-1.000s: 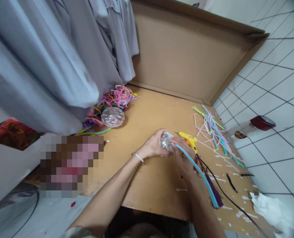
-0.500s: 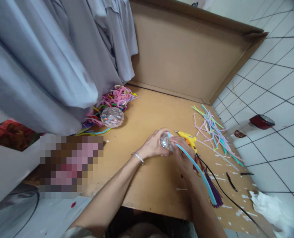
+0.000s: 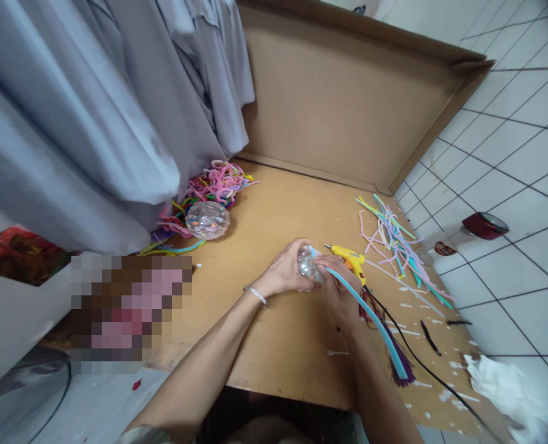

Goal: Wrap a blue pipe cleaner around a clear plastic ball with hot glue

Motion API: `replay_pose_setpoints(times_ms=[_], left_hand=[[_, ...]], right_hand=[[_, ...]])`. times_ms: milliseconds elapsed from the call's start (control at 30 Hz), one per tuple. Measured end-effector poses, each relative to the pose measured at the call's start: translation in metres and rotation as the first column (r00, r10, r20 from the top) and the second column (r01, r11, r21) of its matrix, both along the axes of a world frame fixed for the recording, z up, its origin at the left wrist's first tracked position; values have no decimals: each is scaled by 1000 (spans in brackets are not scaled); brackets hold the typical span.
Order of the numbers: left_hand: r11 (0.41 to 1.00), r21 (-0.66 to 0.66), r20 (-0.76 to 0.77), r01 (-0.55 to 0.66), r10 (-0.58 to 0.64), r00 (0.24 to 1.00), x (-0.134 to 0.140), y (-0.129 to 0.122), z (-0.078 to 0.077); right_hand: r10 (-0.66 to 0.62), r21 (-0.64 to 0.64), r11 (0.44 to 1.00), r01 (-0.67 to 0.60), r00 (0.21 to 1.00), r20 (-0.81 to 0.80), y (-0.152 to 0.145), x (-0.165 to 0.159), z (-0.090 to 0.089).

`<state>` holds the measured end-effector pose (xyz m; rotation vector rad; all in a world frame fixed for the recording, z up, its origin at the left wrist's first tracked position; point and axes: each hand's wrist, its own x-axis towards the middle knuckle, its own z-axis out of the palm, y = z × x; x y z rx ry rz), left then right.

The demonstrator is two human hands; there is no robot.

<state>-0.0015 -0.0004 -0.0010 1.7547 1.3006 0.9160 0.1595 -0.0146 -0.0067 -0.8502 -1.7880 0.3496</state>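
My left hand [image 3: 286, 268] is wrapped round a small clear ball [image 3: 307, 264] with coloured specks. Against the ball's right side my right hand [image 3: 341, 283] pinches a light blue pipe cleaner [image 3: 370, 313], one end of which lies along the ball. Its long free end trails down to the right over a purple tassel [image 3: 399, 364]. Just beyond my right hand lies a yellow glue gun [image 3: 350, 256], its nozzle pointing left. My right fingertips are partly hidden behind the hand.
A larger clear ball [image 3: 208, 220] sits by tangled pipe cleaners [image 3: 222, 179] at the left. More pipe cleaners [image 3: 394, 240] lie at the right, near a red-lidded jar [image 3: 458, 233]. The black cord [image 3: 421, 357] crosses the right side. Cardboard [image 3: 324, 92] stands at the back; grey cloth [image 3: 130, 111] hangs left.
The view has shifted very slightly. Both hands keep their hold on the ball and the pipe cleaner, with hardly any movement.
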Motion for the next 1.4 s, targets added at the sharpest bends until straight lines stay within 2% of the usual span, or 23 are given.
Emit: replay_pose_setpoints(times_ms=[733, 1000, 1167, 1400], left_hand=[[1000, 29, 10, 0, -1, 1000, -1, 2, -6], [999, 41, 11, 6, -7, 1000, 0, 3, -7], [993, 111, -89, -28, 38, 995, -1, 4, -7], [981, 194, -47, -6, 16, 999, 0, 4, -7]], right_hand=[[1, -20, 1000, -2, 999, -42, -1, -1, -2], [-10, 12, 1000, 10, 999, -33, -1, -3, -1], [-20, 4, 1000, 20, 999, -27, 0, -2, -3], [-3, 13, 1000, 4, 999, -44, 2, -2, -2]])
